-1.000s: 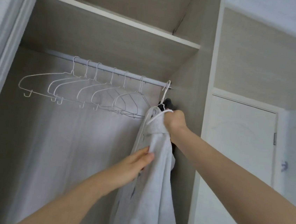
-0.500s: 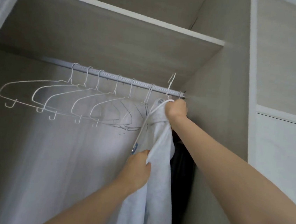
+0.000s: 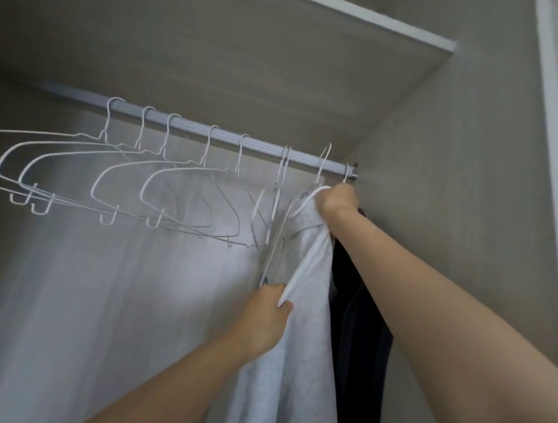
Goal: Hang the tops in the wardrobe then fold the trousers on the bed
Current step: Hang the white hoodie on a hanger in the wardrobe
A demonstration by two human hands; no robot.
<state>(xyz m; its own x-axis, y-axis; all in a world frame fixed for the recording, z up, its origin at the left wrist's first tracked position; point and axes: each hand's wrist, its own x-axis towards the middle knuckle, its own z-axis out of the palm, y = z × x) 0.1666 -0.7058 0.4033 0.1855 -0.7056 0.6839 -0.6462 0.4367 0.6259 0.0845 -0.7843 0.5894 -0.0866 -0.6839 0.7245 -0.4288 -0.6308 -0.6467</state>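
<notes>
The right hand (image 3: 335, 201) was raised to the far right end of the wardrobe rail (image 3: 230, 137), its fingers curled tight round the neck of a pale grey top (image 3: 297, 316) and the white wire hanger (image 3: 321, 167) inside it. The hanger's hook stood just in front of the rail, between the last empty hanger and the rail's end; whether it had caught on the rail could not be told. The left hand (image 3: 265, 316) was lower down, its fingers and thumb pinching the front edge of the same top, which hung in long folds down to the bottom of the view. Just behind the top, against the wardrobe's right wall (image 3: 444, 194), hung a dark garment (image 3: 360, 340), partly hidden by the right forearm. To the left along the rail hung a row of empty hangers (image 3: 157, 178) of white wire, close together and overlapping, with small hooks at their lower corners. A shelf (image 3: 220, 33) ran above the rail. The wardrobe's pale back panel (image 3: 107, 296) showed below the hangers.
</notes>
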